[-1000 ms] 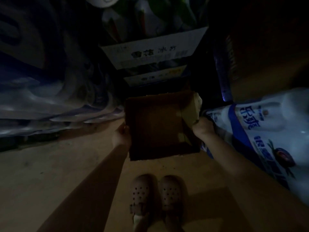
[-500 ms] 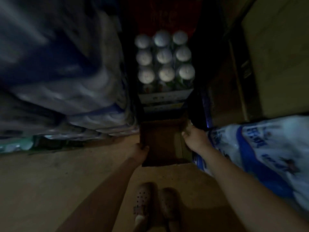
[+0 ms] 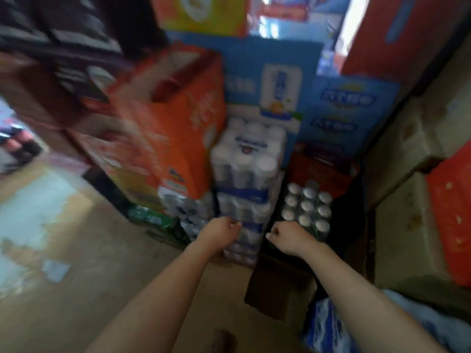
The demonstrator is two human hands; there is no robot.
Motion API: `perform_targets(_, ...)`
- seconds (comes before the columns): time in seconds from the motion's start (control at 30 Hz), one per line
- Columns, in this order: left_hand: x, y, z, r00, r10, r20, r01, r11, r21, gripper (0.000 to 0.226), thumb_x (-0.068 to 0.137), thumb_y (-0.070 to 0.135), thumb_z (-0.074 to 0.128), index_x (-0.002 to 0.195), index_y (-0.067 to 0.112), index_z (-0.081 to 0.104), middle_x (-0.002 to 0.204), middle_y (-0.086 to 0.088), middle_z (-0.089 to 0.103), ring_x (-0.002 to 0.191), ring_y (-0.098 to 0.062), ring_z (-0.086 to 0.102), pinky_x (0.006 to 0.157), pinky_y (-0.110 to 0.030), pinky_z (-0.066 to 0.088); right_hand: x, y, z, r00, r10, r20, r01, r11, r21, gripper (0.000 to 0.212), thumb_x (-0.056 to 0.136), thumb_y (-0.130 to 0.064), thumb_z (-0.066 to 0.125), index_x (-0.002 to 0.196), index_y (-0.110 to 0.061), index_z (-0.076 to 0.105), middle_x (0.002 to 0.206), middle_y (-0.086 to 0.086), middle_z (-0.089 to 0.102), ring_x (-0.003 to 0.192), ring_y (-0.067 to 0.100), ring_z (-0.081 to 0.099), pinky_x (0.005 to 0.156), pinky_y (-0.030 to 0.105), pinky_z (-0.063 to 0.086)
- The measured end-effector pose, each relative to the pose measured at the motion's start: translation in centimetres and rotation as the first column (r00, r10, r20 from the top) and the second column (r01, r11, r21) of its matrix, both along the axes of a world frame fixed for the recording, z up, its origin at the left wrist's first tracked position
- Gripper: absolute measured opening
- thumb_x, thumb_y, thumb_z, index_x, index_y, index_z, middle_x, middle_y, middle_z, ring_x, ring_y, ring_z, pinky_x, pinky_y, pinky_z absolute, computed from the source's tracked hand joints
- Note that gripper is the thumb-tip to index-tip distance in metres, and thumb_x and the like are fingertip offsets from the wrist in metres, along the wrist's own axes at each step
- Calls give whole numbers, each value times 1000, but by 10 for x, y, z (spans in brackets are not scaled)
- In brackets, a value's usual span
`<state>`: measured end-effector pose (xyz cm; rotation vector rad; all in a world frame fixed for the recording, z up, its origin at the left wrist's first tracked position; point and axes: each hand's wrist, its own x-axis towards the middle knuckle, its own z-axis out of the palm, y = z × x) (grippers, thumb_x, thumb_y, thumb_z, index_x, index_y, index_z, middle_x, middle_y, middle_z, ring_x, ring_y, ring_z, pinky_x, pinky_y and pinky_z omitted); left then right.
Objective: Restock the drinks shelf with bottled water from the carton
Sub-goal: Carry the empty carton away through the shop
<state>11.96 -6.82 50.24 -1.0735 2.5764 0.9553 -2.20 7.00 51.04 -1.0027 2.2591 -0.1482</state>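
The empty brown carton (image 3: 275,286) lies on the floor in front of the stacks, under my right forearm. My left hand (image 3: 220,231) and my right hand (image 3: 289,236) hover above it, apart from each other, fingers loosely curled and holding nothing. Just beyond my right hand stands a tray of bottles with white caps (image 3: 307,207). Shrink-wrapped packs of bottles (image 3: 246,174) are stacked in a column behind my left hand. The whole view is blurred by motion.
Orange cartons (image 3: 175,128) lean at the left of the stack, blue cartons (image 3: 275,80) stand behind it. Brown and red boxes (image 3: 418,205) wall off the right side. A blue-and-white wrapped pack (image 3: 328,324) lies at bottom right. Worn floor (image 3: 63,225) stretches left.
Both hands gripped the carton's sides before; now they have let go and it lies on the floor. My view has tilted up to the stacks and the picture is much brighter.
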Motion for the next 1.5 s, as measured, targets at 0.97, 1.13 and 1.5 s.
perform_targets(0.97, 653, -376, 259, 325, 896, -304, -924, 232, -305, 41, 95, 49, 38, 89, 17, 62, 96, -8, 67, 87, -26, 61, 81, -37, 50, 578, -569, 267, 578, 768, -276, -769, 401, -498, 36, 97, -44, 44, 103, -12, 59, 104, 10, 65, 96, 30, 59, 80, 40, 51)
perform_targets(1.13, 711, -462, 254, 282, 910, -304, -937, 194, -290, 43, 95, 46, 40, 85, 11, 64, 83, -9, 65, 81, -28, 60, 77, -36, 48, 641, -662, 269, 506, 811, -292, -817, 342, -465, 36, 98, -40, 44, 107, -10, 60, 104, 10, 64, 96, 27, 59, 79, 37, 49)
perform_targets(1.5, 802, -708, 250, 144, 957, -254, -949, 61, -308, 40, 96, 52, 38, 111, 23, 62, 109, 2, 66, 97, -20, 61, 74, -28, 45, 784, -929, 263, 388, 867, -313, -883, 253, -395, 31, 95, -45, 46, 96, -19, 62, 90, 3, 66, 84, 23, 63, 79, 40, 55)
